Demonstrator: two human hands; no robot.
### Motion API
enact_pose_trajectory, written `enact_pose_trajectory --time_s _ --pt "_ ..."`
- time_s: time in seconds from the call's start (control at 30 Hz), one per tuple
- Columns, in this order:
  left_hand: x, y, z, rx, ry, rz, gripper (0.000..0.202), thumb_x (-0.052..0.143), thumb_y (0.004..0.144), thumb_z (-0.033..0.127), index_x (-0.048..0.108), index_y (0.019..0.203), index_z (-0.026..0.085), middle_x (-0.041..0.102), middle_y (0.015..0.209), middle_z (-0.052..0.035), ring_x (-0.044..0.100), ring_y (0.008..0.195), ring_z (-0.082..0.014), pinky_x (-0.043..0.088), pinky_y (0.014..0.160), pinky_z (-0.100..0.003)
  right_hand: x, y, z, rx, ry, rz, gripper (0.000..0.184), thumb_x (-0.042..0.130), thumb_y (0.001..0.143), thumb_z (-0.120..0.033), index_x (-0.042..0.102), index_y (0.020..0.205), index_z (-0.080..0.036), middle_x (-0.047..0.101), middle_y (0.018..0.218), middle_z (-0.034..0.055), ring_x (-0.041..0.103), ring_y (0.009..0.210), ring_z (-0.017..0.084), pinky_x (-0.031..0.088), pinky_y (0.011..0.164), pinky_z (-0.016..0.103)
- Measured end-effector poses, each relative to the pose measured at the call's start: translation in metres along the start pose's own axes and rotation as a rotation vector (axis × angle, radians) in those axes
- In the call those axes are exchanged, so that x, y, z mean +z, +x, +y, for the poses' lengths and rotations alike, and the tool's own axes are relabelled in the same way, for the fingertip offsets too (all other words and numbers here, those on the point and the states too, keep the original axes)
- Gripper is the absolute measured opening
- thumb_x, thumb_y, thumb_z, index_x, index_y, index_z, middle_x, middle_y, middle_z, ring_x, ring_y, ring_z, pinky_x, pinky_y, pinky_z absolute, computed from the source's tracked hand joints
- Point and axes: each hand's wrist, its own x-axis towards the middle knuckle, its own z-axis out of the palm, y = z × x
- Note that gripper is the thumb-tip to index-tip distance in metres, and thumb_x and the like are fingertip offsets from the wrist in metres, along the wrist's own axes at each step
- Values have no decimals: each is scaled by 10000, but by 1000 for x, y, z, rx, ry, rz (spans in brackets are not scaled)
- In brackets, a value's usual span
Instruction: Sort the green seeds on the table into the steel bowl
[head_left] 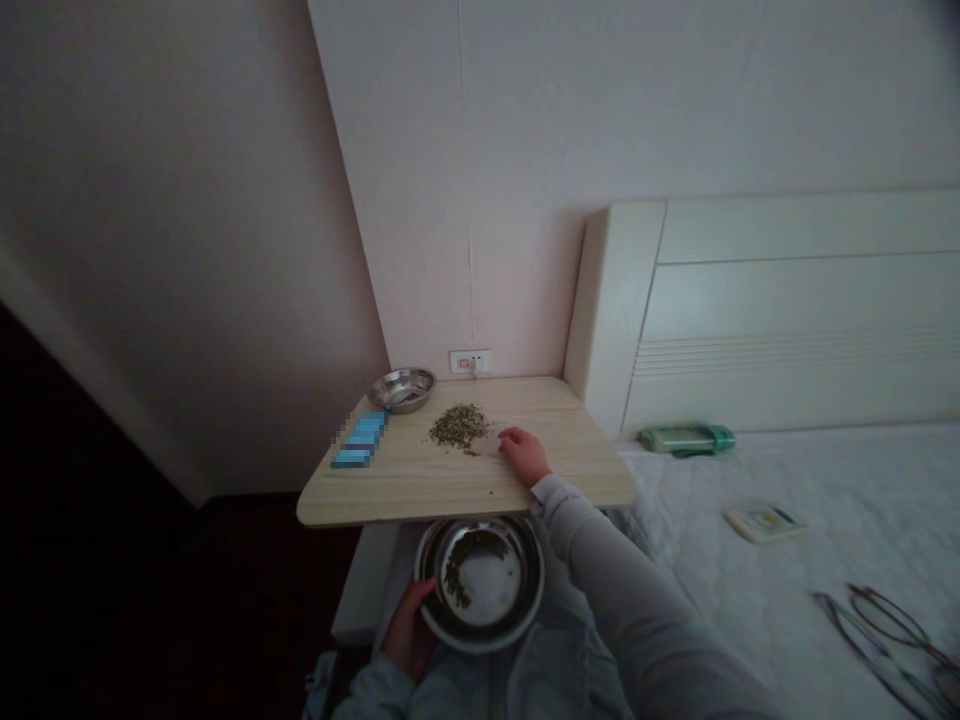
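Note:
A pile of small green beans (pixel 459 426) lies on a light wooden table (pixel 420 485). My right hand (pixel 523 455) rests on the table just right of the pile, fingers curled toward it; I cannot see whether it holds any beans. Below the table's front edge my left hand (pixel 409 630) grips the rim of a steel bowl (pixel 480 582) held on my lap. Some green beans sit in the left part of that bowl.
A second, smaller steel bowl (pixel 403 389) stands at the table's back left, beside a blue pixelated object (pixel 361 440). A wall socket (pixel 470 361) is behind the table. The bed to the right carries a green case (pixel 686 438), a booklet (pixel 765 522) and cables (pixel 885 630).

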Motion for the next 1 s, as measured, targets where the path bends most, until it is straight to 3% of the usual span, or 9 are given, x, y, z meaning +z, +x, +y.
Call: enact_pose_trajectory --time_s 0.5,1.0 --pt "4 -4 1 1 23 2 51 568 589 125 592 632 138 649 656 -41 589 771 -221 425 717 -315 -4 -6 0 0 113 -24 229 389 645 -204 584 754 -158 585 593 2 524 603 118 383 601 218" --pt "1 0 0 34 68 -12 63 558 600 152 582 656 137 647 657 -41 580 803 -222 430 722 -309 -3 -5 2 -6 65 -22 207 400 659 -193 580 758 -168 587 606 -4 522 632 116 372 624 219"
